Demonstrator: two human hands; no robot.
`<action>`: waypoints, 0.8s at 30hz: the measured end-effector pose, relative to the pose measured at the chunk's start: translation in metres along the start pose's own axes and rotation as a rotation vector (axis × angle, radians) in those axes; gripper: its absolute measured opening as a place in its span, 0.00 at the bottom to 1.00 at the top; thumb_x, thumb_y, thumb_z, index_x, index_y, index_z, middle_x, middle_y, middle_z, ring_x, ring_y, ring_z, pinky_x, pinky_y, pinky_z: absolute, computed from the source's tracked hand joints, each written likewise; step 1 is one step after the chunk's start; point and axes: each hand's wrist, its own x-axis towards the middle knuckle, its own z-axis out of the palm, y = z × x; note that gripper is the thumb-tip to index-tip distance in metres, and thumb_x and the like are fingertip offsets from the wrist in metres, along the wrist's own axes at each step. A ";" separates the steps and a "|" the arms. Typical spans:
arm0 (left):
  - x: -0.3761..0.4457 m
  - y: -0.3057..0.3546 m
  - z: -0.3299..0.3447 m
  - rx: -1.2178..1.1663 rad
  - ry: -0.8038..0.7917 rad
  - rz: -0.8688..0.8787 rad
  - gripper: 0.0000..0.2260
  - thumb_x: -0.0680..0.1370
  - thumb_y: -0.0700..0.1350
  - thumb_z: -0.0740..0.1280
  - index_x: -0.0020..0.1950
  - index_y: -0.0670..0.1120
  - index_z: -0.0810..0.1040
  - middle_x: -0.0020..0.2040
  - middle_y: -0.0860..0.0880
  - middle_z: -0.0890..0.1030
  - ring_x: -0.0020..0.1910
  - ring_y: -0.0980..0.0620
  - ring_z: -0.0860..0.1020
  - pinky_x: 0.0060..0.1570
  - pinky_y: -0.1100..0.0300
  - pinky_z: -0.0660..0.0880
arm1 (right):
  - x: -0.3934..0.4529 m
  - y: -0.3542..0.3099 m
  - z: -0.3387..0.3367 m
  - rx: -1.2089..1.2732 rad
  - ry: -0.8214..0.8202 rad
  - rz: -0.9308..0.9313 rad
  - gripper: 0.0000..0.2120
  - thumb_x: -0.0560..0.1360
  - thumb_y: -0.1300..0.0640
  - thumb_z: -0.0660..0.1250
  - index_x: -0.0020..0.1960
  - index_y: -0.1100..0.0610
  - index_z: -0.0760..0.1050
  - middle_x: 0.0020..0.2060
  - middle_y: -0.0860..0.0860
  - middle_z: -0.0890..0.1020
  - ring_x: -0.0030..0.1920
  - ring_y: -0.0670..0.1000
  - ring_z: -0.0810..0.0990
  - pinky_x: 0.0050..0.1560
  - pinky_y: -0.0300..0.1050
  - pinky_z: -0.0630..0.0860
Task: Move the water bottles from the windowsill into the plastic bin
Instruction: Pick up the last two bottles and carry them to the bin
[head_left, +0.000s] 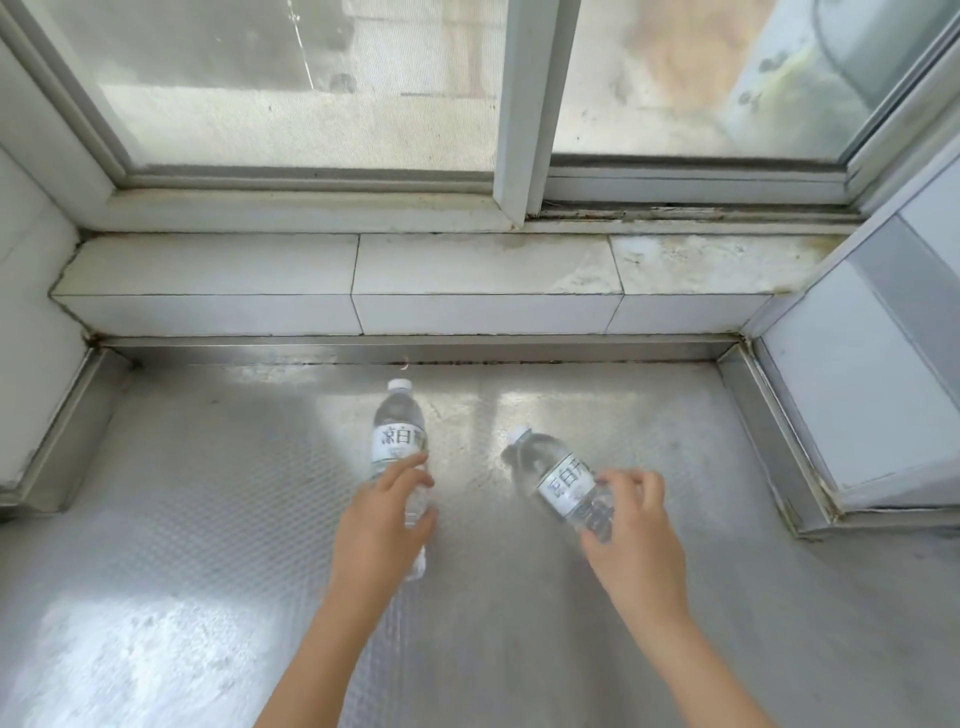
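**Two bottles in hand, bin nowhere in sight**

Wide metal sill surface spreads under everything here, with the tiled windowsill and the window beyond the hands. Now the left hand: its grip is wrapped round the lower body of the left bottle, fingers curled over the label edge. That bottle's long axis runs straight away from the grip, cap pointing toward the window. The right hand pinches the right bottle near its base, fingertips curled on the far side; this one's axis slants away and inward from the grip, cap toward the other bottle. The two bottles sit near each other, not touching. Each hand has its own bottle, so neither needs to reach across. Whether the bottles rest on the metal or are lifted, I can't tell. The plastic bin is out of view, so the carry direction is anyone's guess.
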 end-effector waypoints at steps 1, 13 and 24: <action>-0.004 0.002 0.002 0.009 0.013 -0.025 0.20 0.70 0.46 0.77 0.61 0.52 0.78 0.72 0.61 0.69 0.49 0.49 0.82 0.38 0.59 0.73 | 0.003 -0.001 0.001 -0.029 -0.060 0.029 0.31 0.65 0.55 0.76 0.66 0.51 0.70 0.61 0.52 0.69 0.51 0.57 0.79 0.37 0.43 0.69; 0.013 0.021 -0.009 -0.183 -0.143 -0.353 0.42 0.64 0.46 0.78 0.75 0.52 0.63 0.52 0.51 0.81 0.46 0.48 0.80 0.46 0.54 0.75 | -0.021 0.000 -0.012 0.101 -0.270 0.099 0.35 0.57 0.48 0.74 0.63 0.37 0.71 0.48 0.40 0.83 0.49 0.47 0.81 0.40 0.42 0.72; -0.072 0.123 -0.015 -0.825 -0.234 -0.170 0.41 0.52 0.55 0.80 0.64 0.68 0.72 0.58 0.57 0.80 0.50 0.50 0.84 0.49 0.47 0.82 | -0.105 0.063 -0.104 0.716 -0.019 0.306 0.37 0.50 0.53 0.83 0.51 0.31 0.72 0.43 0.26 0.81 0.45 0.28 0.79 0.39 0.22 0.72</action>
